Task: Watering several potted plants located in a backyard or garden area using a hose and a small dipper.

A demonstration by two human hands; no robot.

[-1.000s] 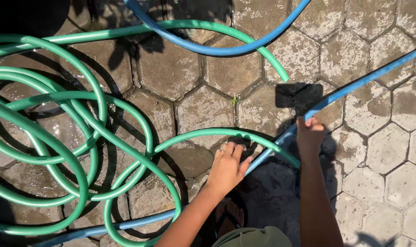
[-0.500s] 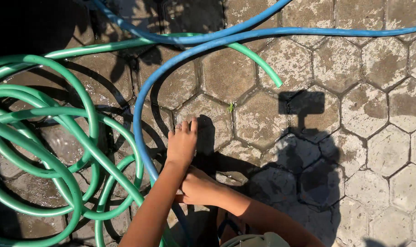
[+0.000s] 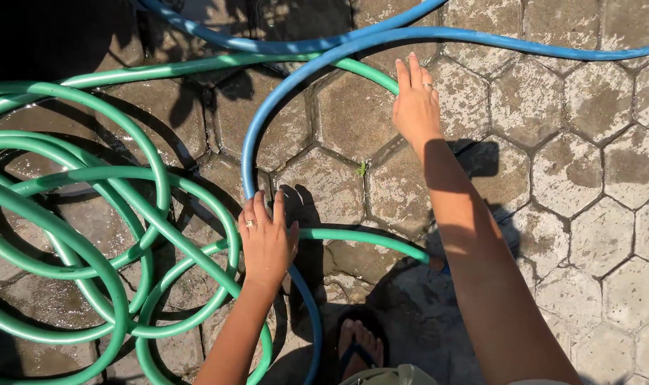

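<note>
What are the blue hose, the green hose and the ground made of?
The blue hose looks like smooth flexible plastic or rubber: it bends in a curve and shines a little. The green hose looks the same, glossy and coiled in loops. The ground seems to be hexagonal concrete paving blocks, rough, with a worn pale coating and some wet patches.

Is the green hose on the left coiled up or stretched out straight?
Coiled, loosely: the green hose lies in several overlapping loops on the paving stones, beside the left hand.

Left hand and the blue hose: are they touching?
Touching. The head view shows the left hand lying on the blue hose, fingers over it where the loop curves down, with no gap visible between them.
</note>
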